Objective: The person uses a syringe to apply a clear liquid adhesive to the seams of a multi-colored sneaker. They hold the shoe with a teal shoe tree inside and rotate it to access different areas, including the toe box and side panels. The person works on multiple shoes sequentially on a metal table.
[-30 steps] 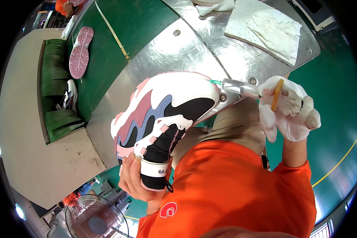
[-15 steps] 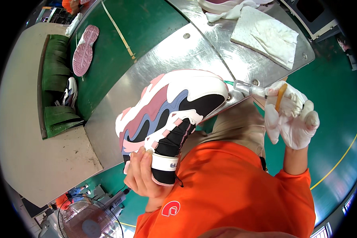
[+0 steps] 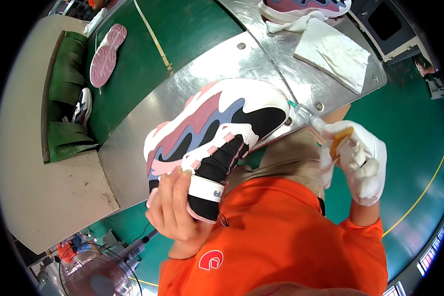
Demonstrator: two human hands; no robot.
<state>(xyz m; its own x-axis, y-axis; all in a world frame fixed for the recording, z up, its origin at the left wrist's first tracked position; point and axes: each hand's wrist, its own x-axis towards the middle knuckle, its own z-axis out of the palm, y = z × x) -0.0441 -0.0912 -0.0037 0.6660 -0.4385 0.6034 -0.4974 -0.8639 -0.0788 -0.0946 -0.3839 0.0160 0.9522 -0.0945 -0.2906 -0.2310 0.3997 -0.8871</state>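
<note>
My bare left hand [image 3: 170,212] grips a sneaker [image 3: 195,121] by its collar, fingers over the white strap. The sneaker is white, black, blue, mauve and pink, tilted with its sole edge away from me and its toe to the right. My right hand [image 3: 357,165], in a white glove, closes around a clear syringe [image 3: 310,117] with a thin green tip. That tip is at the sole edge by the toe; whether it touches, I cannot tell. A yellow-brown piece [image 3: 340,141] shows between the gloved fingers.
Beneath the sneaker lies a metal work surface [image 3: 202,71] beside a green belt [image 3: 182,29]. A white cloth-covered pad [image 3: 333,54] and another sneaker [image 3: 306,9] are at the far right. A pink sole [image 3: 108,56] lies on the belt. A fan [image 3: 101,274] stands lower left.
My right hand has come lower and slightly left, its fingers more curled, and the syringe slants more steeply. The sneaker's toe has shifted slightly up and right. The whole view has moved a little.
</note>
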